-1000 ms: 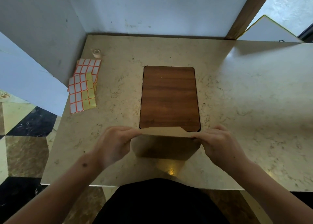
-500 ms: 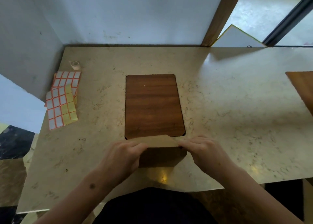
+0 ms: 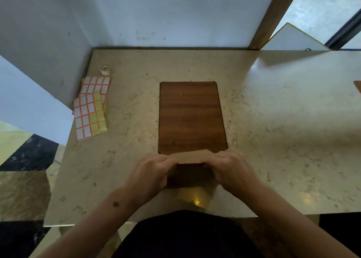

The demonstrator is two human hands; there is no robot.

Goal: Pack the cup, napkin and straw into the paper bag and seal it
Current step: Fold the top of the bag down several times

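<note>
Paper bag (image 3: 190, 174) upright at near edge of worktop (image 3: 273, 133), its base just short of the wooden board (image 3: 191, 117), top flap overlapping the board's near edge. Left hand (image 3: 150, 174) and right hand (image 3: 231, 170) both pinching the folded top flap, one at each end, fingers curled over the crease. Looks light, thin kraft paper: creases easily, likely crushes if squeezed mid-body, so best held at the flap corners as now. Brown, boxy, flap paler than the shaded front face. Cup, napkin, straw not visible; presumably inside. Beyond and left of the board: label sticker sheets (image 3: 90, 109), white with orange borders, some yellow. Farther back, small tape roll (image 3: 104, 70) near the wall.
</note>
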